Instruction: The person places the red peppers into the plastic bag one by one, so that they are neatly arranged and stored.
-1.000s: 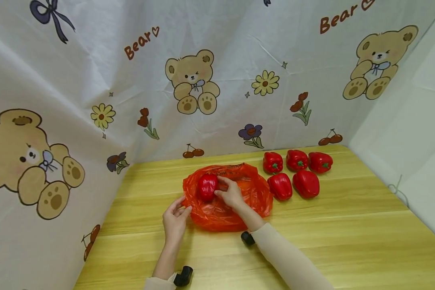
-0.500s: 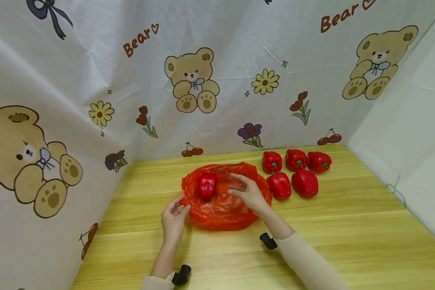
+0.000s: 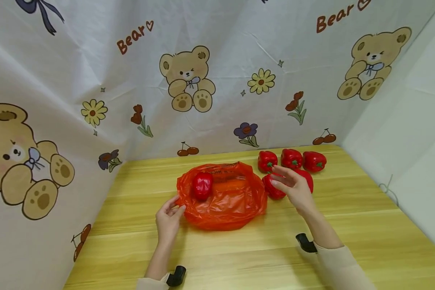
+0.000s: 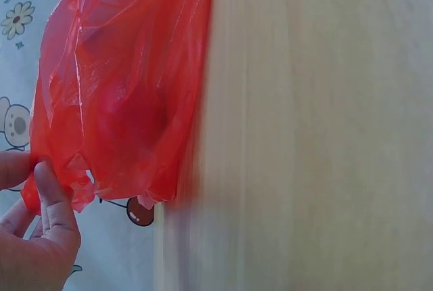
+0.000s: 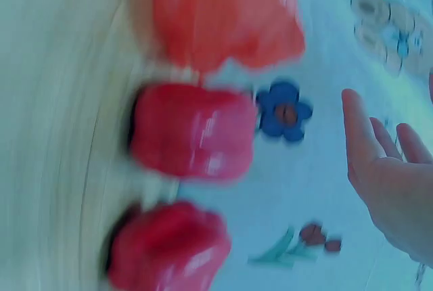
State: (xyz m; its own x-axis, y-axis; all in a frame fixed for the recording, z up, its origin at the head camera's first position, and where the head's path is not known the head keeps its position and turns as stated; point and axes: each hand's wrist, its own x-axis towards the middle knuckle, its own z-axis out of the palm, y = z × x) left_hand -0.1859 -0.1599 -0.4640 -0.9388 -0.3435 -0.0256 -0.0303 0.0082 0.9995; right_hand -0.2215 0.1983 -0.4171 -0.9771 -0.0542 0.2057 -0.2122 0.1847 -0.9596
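ok, l hand [image 3: 168, 219] pinches red bag [image 3: 221, 222] by its l rim (1 pepper [image 3: 202, 186] inside), nr surface's [image 3: 369, 217] far edge; r hand [image 3: 295, 191], thumb & fingers apart, by 5 peppers [image 3: 291, 158] nr far r corner.

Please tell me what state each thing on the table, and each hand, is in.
Red bag: mouth open, one pepper inside.
Pepper in the bag: touched by neither hand.
Five other peppers: outside the bag, grouped on the table.
Left hand: pinching the bag's edge.
Right hand: holding nothing, fingers parted.
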